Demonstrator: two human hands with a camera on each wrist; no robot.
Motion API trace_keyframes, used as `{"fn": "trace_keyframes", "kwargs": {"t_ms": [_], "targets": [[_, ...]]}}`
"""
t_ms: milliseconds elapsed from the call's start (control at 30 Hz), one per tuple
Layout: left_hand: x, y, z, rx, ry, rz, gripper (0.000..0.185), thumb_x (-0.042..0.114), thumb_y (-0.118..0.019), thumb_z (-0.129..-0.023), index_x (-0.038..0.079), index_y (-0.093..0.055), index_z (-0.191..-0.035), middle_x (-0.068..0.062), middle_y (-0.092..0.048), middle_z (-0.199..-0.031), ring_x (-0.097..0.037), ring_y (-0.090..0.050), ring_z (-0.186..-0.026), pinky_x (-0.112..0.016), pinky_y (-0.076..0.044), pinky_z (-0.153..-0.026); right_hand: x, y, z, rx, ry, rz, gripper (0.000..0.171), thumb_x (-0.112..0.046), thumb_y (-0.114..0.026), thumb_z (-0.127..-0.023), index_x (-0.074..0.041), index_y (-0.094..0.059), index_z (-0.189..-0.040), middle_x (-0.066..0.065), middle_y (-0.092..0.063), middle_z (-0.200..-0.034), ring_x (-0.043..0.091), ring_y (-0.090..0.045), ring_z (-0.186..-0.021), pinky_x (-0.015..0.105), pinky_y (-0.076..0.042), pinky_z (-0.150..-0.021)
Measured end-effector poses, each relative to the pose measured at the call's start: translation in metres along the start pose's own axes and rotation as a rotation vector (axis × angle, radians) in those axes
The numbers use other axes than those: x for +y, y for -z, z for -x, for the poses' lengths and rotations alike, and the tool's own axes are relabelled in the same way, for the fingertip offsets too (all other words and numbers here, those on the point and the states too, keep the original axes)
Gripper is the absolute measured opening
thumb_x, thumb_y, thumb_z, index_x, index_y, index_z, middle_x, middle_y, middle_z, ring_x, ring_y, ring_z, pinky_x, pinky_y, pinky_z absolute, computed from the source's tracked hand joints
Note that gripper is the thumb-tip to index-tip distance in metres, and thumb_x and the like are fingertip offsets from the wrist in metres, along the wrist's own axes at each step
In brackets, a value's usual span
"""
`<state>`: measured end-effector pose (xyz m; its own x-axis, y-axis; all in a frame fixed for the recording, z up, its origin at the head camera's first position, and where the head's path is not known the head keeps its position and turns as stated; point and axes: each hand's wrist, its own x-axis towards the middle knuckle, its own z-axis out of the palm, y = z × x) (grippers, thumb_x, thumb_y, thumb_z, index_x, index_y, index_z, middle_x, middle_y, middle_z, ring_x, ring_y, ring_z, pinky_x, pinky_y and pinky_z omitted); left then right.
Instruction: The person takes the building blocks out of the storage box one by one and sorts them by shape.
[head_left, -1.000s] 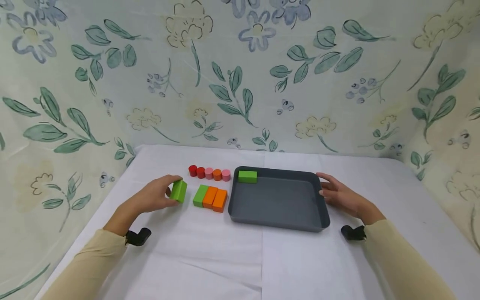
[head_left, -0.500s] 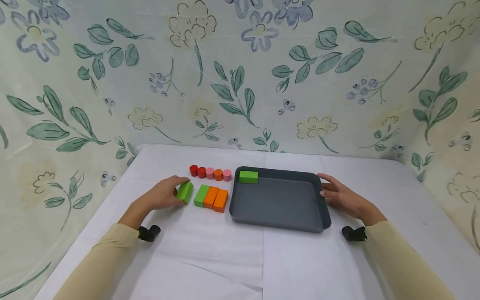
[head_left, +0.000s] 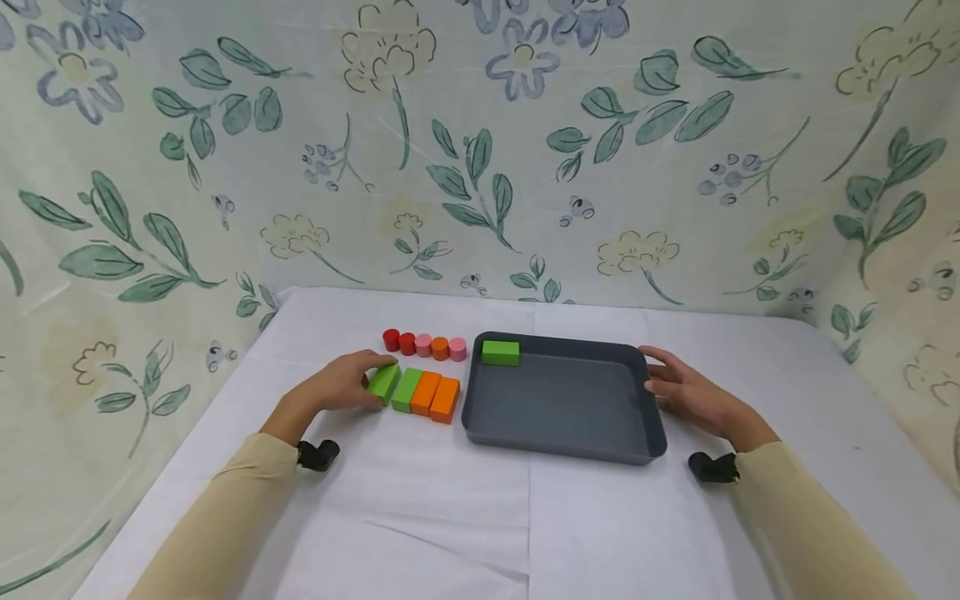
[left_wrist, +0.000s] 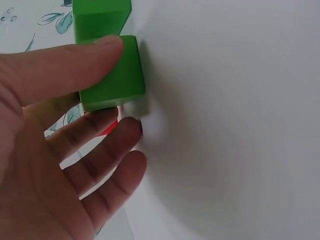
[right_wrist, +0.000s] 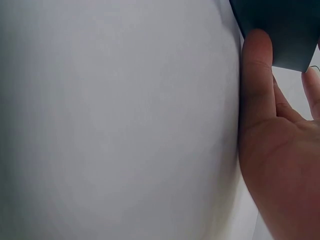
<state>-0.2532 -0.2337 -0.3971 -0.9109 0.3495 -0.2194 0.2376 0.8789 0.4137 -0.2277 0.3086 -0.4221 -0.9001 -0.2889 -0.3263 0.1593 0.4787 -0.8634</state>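
My left hand [head_left: 341, 385] pinches a green block [head_left: 385, 383] between thumb and fingers, low over the white cloth. Just right of it stands a row: another green block [head_left: 406, 390], then two orange blocks [head_left: 425, 392] side by side. Whether the held block touches that row, I cannot tell. In the left wrist view the thumb presses the near face of the held green block [left_wrist: 122, 75]. At the right side of a dark grey tray [head_left: 562, 408], my right hand [head_left: 697, 396] rests its extended fingers and thumb against the wall. A green block [head_left: 500, 353] lies in the tray's far left corner.
Behind the blocks runs a row of small cylinders: two red [head_left: 407, 344], then pink [head_left: 423, 346], orange [head_left: 440, 348] and pink [head_left: 457, 349]. A floral curtain [head_left: 480, 167] hangs behind the white-covered table [head_left: 435, 508].
My left hand has moved right and lowered the green block beside the block row; the block was tilted in the air before. The right hand stays at the tray's side.
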Motion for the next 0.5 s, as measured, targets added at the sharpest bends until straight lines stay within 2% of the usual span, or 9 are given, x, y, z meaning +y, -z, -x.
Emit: {"fn": "trace_keyframes", "kwargs": {"t_ms": [100,233,500], "targets": [[0.0021,-0.0007,-0.0021,-0.017,0.031,0.022,0.072,0.021,-0.079,-0.081,0.017,-0.049,-0.146,-0.018,-0.049,-0.148,-0.034,-0.051,-0.122,-0.053,-0.047,-0.107,-0.0011,-0.0003,0.0002,-0.003,0.003,-0.002,0.08,-0.028,-0.052,-0.102,-0.022,0.001,-0.16,0.03,0.0,-0.164,0.053,-0.013,-0.149,0.067,-0.016,-0.119],[0.0025,-0.0006,-0.005,-0.017,0.048,0.032,0.072,0.021,-0.079,-0.081,0.018,-0.049,-0.147,-0.018,-0.046,-0.15,-0.037,-0.046,-0.129,-0.057,-0.043,-0.11,-0.0031,0.0006,0.0007,0.002,0.011,0.001,0.079,-0.027,-0.052,-0.102,-0.022,0.0,-0.16,0.03,0.0,-0.164,0.053,-0.013,-0.149,0.067,-0.016,-0.118],[0.004,-0.0045,-0.0066,-0.023,0.019,0.055,0.072,0.018,-0.079,-0.082,0.018,-0.048,-0.148,-0.016,-0.047,-0.15,-0.031,-0.054,-0.118,-0.051,-0.049,-0.105,-0.0014,0.0026,-0.0008,-0.003,0.007,-0.004,0.079,-0.027,-0.052,-0.102,-0.021,0.0,-0.16,0.03,0.001,-0.164,0.053,-0.012,-0.149,0.067,-0.015,-0.118]]}}
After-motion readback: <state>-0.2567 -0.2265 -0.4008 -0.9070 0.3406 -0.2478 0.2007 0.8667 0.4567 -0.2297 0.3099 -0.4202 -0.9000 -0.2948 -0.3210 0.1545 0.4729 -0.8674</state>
